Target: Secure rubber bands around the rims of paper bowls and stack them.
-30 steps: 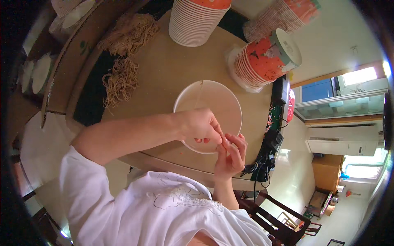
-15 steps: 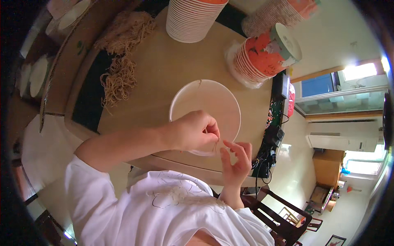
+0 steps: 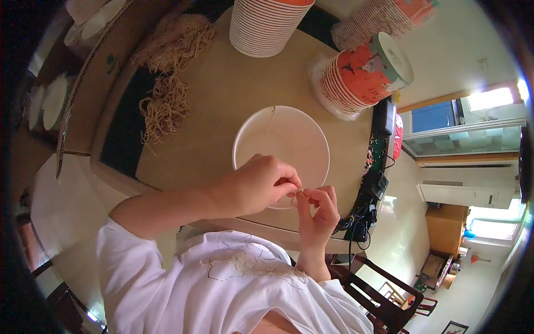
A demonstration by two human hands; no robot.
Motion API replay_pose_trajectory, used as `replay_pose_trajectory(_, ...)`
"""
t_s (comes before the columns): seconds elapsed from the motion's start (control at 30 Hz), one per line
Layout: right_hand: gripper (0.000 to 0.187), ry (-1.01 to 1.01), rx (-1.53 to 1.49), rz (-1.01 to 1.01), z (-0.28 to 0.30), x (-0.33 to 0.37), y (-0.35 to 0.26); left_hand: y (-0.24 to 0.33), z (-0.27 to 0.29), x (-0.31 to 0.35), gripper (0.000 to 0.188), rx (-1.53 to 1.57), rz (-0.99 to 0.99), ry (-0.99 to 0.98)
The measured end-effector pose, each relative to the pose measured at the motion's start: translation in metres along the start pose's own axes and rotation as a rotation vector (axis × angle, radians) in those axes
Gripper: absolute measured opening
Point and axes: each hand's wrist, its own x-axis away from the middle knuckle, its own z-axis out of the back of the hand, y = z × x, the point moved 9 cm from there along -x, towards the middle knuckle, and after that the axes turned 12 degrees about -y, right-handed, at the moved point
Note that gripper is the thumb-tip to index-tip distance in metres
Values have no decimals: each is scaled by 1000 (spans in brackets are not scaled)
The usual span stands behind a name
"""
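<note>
A thin beige string point(image 3: 295, 197) passes between my fingertips over the near rim of a large white paper bucket point(image 3: 250, 125). My left hand point(image 3: 261, 183) reaches in from the left, thumb and forefinger pinched on the string. My right hand point(image 3: 319, 214) meets it fingertip to fingertip, thumb and forefinger closed on the same string. Another strand point(image 3: 271, 118) hangs over the far rim down the bucket's inner wall. The exact shape of the string between the fingers is too small to tell.
A tangled heap of beige strings point(image 3: 165, 106) lies at the table's left. Behind the bucket stand a stack of white paper buckets point(image 3: 264, 28) and a wrapped red-patterned stack point(image 3: 356, 72). Black cables point(image 3: 361, 217) run along the right edge. A cardboard box point(image 3: 94, 83) stands left; a dark wooden chair point(image 3: 378, 295) stands right.
My right hand's thumb and forefinger have closed and come up against my left fingertips, taking hold of the string. The strand at the far rim shows longer inside the bucket.
</note>
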Motion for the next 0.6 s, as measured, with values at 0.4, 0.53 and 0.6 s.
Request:
replay_pose_trajectory(0.4,20,-56,134,26,-1,-5,-11,16,0,9,6,-253,-208,211)
replay_pose_trajectory(0.53,23,-30,139,37,1,-5,-11,14,0,8,6,-227,-211,217)
replay_pose_trajectory(0.6,21,-16,158,66,1,-5,-15,14,-1,7,6,-248,-220,216)
